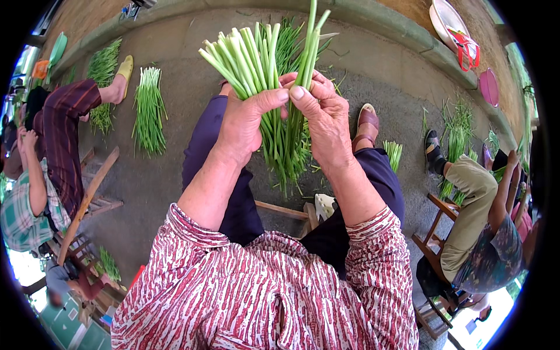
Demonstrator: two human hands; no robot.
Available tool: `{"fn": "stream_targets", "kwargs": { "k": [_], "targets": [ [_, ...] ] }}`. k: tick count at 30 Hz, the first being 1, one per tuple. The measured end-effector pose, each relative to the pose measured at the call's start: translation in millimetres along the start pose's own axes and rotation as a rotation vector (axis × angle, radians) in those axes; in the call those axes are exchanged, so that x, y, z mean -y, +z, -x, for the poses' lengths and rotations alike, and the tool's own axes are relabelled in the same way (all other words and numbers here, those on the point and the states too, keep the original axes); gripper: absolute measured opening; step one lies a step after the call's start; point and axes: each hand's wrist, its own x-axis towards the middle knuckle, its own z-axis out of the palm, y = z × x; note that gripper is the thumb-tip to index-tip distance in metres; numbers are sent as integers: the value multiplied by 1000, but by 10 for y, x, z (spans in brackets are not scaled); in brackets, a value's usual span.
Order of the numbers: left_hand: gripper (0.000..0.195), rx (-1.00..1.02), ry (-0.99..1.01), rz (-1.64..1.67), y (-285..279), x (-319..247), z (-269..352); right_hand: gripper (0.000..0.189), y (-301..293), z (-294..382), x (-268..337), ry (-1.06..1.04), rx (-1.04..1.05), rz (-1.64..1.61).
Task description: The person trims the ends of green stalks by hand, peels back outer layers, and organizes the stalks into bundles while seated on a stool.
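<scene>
My left hand (247,116) grips a thick bunch of green stalks (245,57), their pale cut ends pointing up and away from me. Close beside it, my right hand (326,111) pinches a few more stalks (309,54) between thumb and fingers. The two thumbs nearly touch, and the green lower parts of the stalks hang down between my hands. Behind them a loose heap of the same greens (288,43) lies on the concrete floor. My fingers partly hide where the stalks cross.
Seated people are at work on both sides, beside wooden stools (89,199). Bundled greens (149,111) lie on the floor at left, with more (393,155) by my right shoe. A raised concrete kerb (385,22) curves across the far side, a pink basin (489,87) near it.
</scene>
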Motion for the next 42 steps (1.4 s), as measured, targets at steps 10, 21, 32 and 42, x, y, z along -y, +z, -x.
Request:
{"fn": "stream_targets", "kwargs": {
  "k": [10, 21, 32, 42],
  "targets": [
    [43, 48, -60, -6, 50, -20, 55, 24, 3, 5, -42, 183, 29, -372],
    [39, 96, -66, -83, 5, -13, 40, 21, -47, -25, 96, 316, 134, -456],
    [39, 136, -154, -150, 67, -38, 70, 44, -330, -203, 195, -145, -207, 1],
    [35, 169, -197, -184, 72, 20, 86, 7, -552, -270, 353, -438, -311, 392]
  ]
}}
